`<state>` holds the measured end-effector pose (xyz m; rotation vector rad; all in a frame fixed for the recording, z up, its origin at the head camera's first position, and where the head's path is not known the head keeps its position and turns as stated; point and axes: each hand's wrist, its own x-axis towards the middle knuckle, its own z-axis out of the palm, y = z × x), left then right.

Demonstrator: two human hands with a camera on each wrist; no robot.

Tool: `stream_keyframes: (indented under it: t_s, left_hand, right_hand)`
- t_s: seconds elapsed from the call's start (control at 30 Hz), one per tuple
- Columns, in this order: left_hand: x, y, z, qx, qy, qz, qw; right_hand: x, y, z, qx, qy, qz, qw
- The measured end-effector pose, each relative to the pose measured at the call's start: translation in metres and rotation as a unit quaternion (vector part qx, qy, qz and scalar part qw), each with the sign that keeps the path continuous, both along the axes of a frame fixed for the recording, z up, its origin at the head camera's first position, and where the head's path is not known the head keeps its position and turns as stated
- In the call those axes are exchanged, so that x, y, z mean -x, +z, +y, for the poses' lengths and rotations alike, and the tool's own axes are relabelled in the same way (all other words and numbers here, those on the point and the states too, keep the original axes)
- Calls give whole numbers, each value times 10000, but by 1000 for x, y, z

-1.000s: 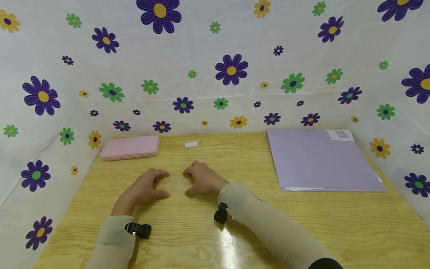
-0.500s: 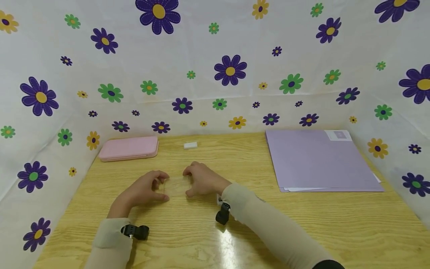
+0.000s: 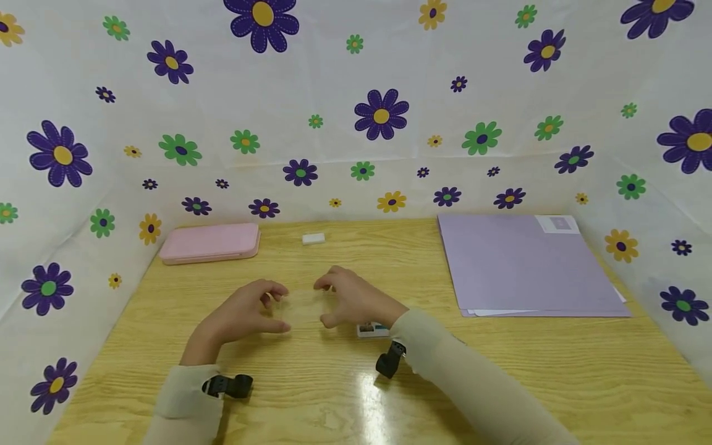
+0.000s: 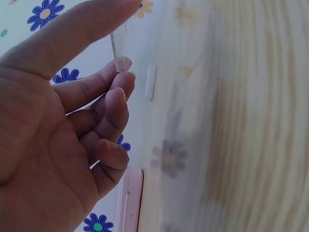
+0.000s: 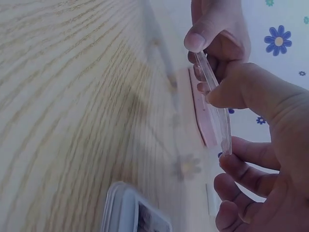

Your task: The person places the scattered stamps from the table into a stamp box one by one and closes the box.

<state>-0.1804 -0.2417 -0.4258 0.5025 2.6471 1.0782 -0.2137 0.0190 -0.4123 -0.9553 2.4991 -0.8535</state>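
Both hands hold a thin, clear, flat plastic piece [image 5: 219, 116] between them, just above the table. Little but its faint outline shows in the head view. My left hand [image 3: 239, 315] pinches its left side, thumb on the near edge and fingertips on the far edge. On the other side my right hand [image 3: 356, 300] grips it in the same way, its thumb [image 5: 227, 94] against the near edge. Beneath the right wrist lies a small white-rimmed case [image 3: 371, 331] with dark and blue contents, partly hidden by that hand.
A pink pencil case [image 3: 210, 242] lies at the back left. A white eraser-like block [image 3: 313, 238] sits near the back wall. The purple folder [image 3: 528, 266] with papers inside lies at the right. Flowered white cloth [image 3: 311, 80] encloses the table's back and sides.
Both hands have shifted a little to the right with the clear piece. My right wrist has moved right, so the small white-rimmed case now shows beneath it.
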Motion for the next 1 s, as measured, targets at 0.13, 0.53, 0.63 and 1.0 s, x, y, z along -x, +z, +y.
stream_keyframes:
  t_s: [0.13,0.53,0.63,1.0]
  left_hand:
    - [2,3,12,-140,-132,74,9998]
    - [2,12,57,133,-240,217,9994]
    - [1,13,68,150,-224,168,9995]
    - [2,11,106,322,-476,127,9983]
  right_hand:
    - [-3,3,15,167,-48,-114,9998]
    - [-7,-1,63,446,-100,44,9989]
    - [-9,-3,72,439,-183,54,9989]
    - [-18,-14,108,483,-428,64,9979]
